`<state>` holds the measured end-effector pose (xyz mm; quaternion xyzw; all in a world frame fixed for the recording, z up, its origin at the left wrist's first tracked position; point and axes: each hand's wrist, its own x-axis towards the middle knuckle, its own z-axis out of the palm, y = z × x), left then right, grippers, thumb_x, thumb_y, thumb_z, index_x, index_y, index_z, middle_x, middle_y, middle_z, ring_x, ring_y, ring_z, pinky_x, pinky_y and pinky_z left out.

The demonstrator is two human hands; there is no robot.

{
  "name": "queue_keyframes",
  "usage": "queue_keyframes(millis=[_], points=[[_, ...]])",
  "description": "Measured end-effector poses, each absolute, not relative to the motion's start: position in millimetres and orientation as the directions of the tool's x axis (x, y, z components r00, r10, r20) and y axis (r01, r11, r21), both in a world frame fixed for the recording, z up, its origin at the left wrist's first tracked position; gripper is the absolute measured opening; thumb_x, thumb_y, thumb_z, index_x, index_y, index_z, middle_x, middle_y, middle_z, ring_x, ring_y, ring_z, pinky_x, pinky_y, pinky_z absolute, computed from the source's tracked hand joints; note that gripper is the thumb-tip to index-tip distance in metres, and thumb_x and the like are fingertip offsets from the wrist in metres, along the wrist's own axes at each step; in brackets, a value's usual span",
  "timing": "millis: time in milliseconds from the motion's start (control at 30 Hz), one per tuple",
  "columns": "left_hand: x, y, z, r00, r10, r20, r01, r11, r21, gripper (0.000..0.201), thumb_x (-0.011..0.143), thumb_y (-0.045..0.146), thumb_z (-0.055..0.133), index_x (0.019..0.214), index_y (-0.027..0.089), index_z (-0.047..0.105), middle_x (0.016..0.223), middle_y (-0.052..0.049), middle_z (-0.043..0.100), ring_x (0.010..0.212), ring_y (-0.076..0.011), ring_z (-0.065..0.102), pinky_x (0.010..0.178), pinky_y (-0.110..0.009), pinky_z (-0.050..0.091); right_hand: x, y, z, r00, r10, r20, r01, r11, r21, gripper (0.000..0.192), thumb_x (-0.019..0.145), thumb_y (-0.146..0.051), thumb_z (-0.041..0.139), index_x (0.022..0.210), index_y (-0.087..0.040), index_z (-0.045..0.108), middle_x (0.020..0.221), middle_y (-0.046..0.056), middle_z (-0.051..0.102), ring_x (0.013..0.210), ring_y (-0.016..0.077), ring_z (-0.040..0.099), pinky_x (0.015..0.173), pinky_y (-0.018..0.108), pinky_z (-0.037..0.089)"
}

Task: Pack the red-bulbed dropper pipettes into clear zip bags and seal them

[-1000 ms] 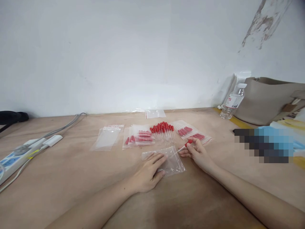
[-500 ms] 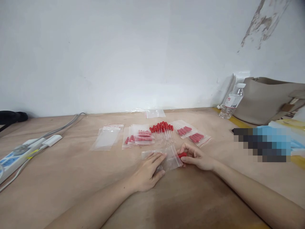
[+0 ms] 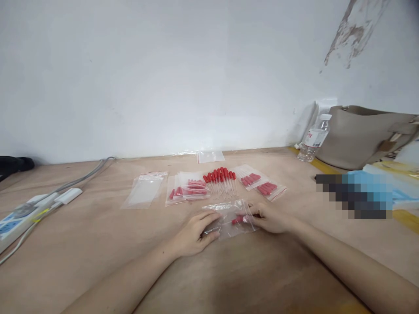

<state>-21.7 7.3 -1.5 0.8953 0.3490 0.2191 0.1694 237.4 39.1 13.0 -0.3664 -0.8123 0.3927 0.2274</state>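
A small clear zip bag (image 3: pixel 229 218) lies on the wooden table between my hands. My left hand (image 3: pixel 193 231) rests on its left part and pins it down. My right hand (image 3: pixel 270 218) is at the bag's right opening and holds a red-bulb glass dropper (image 3: pixel 237 220), whose red bulb shows through the plastic inside the bag. Just behind lies a loose row of red-bulb droppers (image 3: pixel 221 178). Filled bags of droppers sit to the left (image 3: pixel 186 191) and to the right (image 3: pixel 258 183).
An empty zip bag (image 3: pixel 144 189) lies further left, another (image 3: pixel 210 156) by the wall. A power strip with cables (image 3: pixel 22 213) is at the left edge. A water bottle (image 3: pixel 310 139) and a beige bag (image 3: pixel 366 135) stand at the back right.
My right hand brought the dropper down from above the bag's corner and pushed it into the bag's opening. The left hand stayed on the bag.
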Motion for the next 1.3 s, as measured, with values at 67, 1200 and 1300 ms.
queue_keyframes(millis=[67,1200,1300], points=[[-20.6,7.0,0.1,0.662,0.698,0.274,0.550,-0.700,0.455,0.038,0.084,0.031,0.046,0.121,0.021,0.045,0.119,-0.008,0.052,0.110,-0.0218,0.047,0.093,-0.038,0.038,243.5,44.1,16.6,-0.659,0.752,0.018,0.450,0.414,-0.791,0.025,0.075,-0.038,0.051,0.082,-0.021,0.068,0.088,0.003,0.066,0.090,0.0191,0.056,0.083,0.033,0.041],[-20.5,9.1,-2.6,0.689,0.660,0.301,0.491,-0.730,0.476,0.030,0.084,0.027,0.048,0.112,0.020,0.056,0.116,-0.008,0.053,0.106,-0.0202,0.049,0.092,-0.034,0.040,199.3,130.4,-5.8,-0.048,0.973,0.227,0.933,0.124,-0.337,0.028,0.081,-0.029,0.040,0.089,-0.014,0.062,0.103,0.014,0.054,0.091,0.0226,0.055,0.077,0.031,0.038],[-20.6,9.3,-3.1,0.692,0.656,0.303,0.488,-0.734,0.473,0.030,0.084,0.028,0.047,0.112,0.020,0.056,0.116,-0.008,0.053,0.106,-0.0203,0.050,0.092,-0.035,0.040,190.9,127.5,-8.4,0.040,0.977,0.211,0.921,0.046,-0.386,0.027,0.078,-0.026,0.042,0.086,-0.011,0.062,0.099,0.017,0.057,0.092,0.0266,0.055,0.077,0.035,0.039]])
